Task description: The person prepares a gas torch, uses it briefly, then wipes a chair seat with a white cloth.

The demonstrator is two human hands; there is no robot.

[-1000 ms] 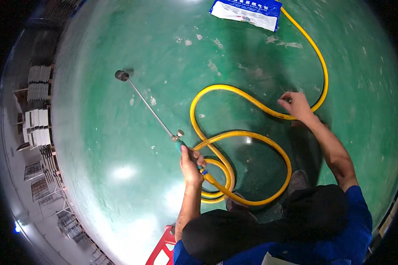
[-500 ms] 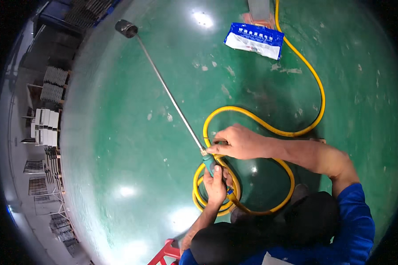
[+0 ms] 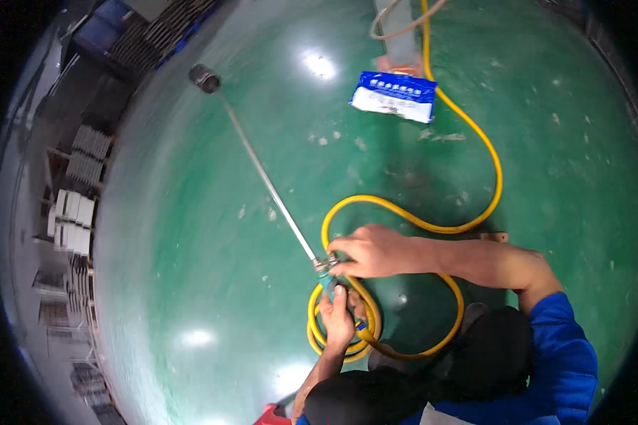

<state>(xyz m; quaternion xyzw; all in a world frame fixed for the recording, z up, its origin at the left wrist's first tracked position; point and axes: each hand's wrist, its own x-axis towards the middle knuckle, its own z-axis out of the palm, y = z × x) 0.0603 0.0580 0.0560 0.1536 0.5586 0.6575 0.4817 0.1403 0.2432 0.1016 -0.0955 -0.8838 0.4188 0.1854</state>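
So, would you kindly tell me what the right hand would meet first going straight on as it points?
The right hand would probably meet the metal valve on the wand first; whether they touch is unclear.

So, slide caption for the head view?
Left hand grips a metal wand by its handle, right hand at the knob, yellow hose on floor.

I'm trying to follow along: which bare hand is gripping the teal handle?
The left hand: it grips the teal handle of the long silver metal wand, whereas the right hand is at the small metal fitting beyond that handle.
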